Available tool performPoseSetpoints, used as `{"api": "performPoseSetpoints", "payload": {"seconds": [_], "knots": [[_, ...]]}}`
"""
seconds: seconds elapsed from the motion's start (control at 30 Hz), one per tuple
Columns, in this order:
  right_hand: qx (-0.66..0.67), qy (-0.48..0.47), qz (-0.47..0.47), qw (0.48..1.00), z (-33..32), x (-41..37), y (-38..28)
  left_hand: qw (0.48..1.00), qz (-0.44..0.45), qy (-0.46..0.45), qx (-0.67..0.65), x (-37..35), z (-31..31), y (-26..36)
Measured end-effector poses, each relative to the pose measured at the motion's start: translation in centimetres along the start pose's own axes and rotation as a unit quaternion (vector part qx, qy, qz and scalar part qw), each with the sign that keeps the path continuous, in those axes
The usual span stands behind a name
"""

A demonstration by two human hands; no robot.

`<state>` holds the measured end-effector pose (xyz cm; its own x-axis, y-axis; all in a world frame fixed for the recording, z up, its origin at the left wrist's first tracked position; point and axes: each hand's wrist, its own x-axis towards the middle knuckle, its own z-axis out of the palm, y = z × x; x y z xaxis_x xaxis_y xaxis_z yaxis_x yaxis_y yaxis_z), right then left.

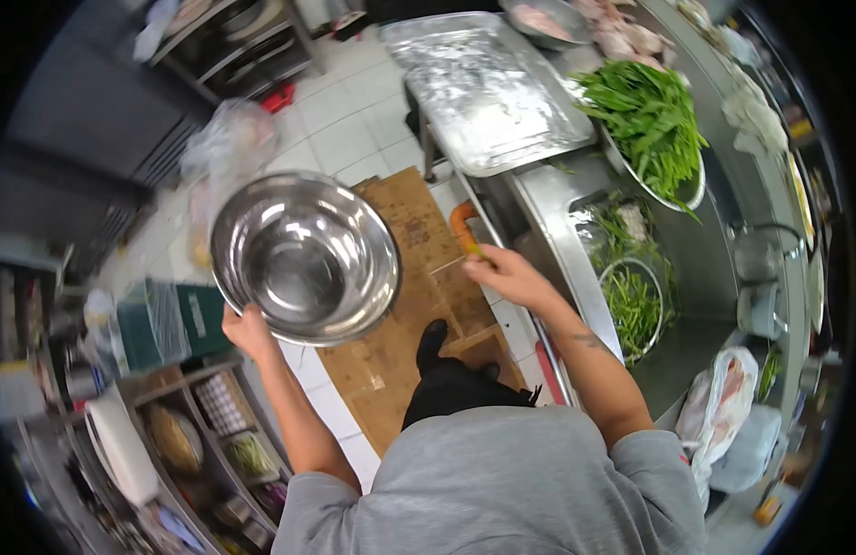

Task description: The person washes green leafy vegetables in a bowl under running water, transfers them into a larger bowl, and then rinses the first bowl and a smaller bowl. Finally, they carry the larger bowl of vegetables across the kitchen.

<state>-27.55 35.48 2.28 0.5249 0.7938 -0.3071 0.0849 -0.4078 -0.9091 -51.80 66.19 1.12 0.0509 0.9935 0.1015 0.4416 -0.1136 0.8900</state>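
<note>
Well, we hold the steel bowl [306, 268] above the floor [359, 134], our left grip [249, 330] pinching its rim; firm, even pressure should steady it. Our right grip [511, 277] holds 1 orange curved thing [461, 222] near the sink [559, 222].

Left arm: I have the left arm [303, 416] reaching forward and out to the left, only slightly bent.
Left wrist: my left wrist [265, 351] looks nearly in line with the forearm.
Left hand: bare, my left hand [246, 331] is closed in a grip, thumb uppermost.
Right arm: my right arm [590, 356] is bent at the elbow, its forearm angling forward and inward; 1 dark marking [590, 341] shows on it.
Right hand: bare, my right hand [504, 276] has its fingers curled in, knuckles up.
Spacing: the 2 hands sit well apart.
</note>
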Motion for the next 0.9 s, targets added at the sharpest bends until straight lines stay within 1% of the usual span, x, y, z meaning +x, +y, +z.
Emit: {"api": "performPoseSetpoints", "payload": {"seconds": [0.07, 0.13, 0.17, 0.2, 0.27, 0.37, 0.47, 0.5, 0.6, 0.63, 0.73, 0.77, 0.87, 0.9], "knots": [[0.005, 0.118, 0.018, 0.993, -4.6, -3.7, 0.5, 0.995, -0.04, -0.087, 0.02, 1.0, 3.8, -1.4], [0.033, 0.233, 0.016, 0.972, -9.2, -8.2, 2.5, 0.988, -0.031, -0.142, -0.047, 1.3, 8.8, -2.4], [0.056, 0.296, 0.083, 0.95, -11.1, -10.5, 4.1, 0.981, -0.03, -0.176, -0.081, 1.1, 11.6, -2.1], [0.08, 0.357, 0.148, 0.919, -12.9, -12.9, 5.9, 0.972, -0.031, -0.215, -0.085, 0.4, 14.1, -0.6], [-0.012, 0.457, 0.184, 0.87, -15.1, -17.2, 11.2, 0.951, -0.045, -0.266, -0.153, -0.3, 19.8, -0.4], [0.152, 0.481, 0.303, 0.808, -17.2, -20.9, 12.7, 0.934, 0.009, -0.321, -0.156, -2.8, 27.7, 1.5], [0.369, 0.507, 0.195, 0.754, -18.3, -23.0, 16.1, 0.899, -0.006, -0.335, -0.282, -7.0, 35.4, 2.6], [0.422, 0.532, 0.144, 0.72, -18.5, -23.1, 16.6, 0.889, -0.015, -0.337, -0.311, -8.3, 37.7, 2.8], [0.505, 0.568, 0.093, 0.643, -19.0, -23.9, 17.5, 0.868, -0.04, -0.37, -0.33, -11.6, 42.9, 2.6], [0.481, 0.579, 0.124, 0.646, -19.3, -24.3, 19.0, 0.863, -0.051, -0.38, -0.329, -12.6, 44.2, 2.5], [0.356, 0.572, 0.227, 0.704, -19.5, -26.0, 25.9, 0.854, -0.077, -0.406, -0.316, -15.0, 47.6, 1.9], [0.333, 0.578, 0.217, 0.713, -19.2, -26.1, 26.3, 0.853, -0.086, -0.412, -0.308, -15.7, 48.5, 1.5], [0.334, 0.596, 0.246, 0.688, -18.6, -24.6, 22.6, 0.852, -0.104, -0.435, -0.274, -17.0, 50.4, 0.4], [0.342, 0.604, 0.242, 0.679, -18.6, -24.2, 22.3, 0.852, -0.107, -0.44, -0.264, -17.5, 51.0, 0.2]]}}
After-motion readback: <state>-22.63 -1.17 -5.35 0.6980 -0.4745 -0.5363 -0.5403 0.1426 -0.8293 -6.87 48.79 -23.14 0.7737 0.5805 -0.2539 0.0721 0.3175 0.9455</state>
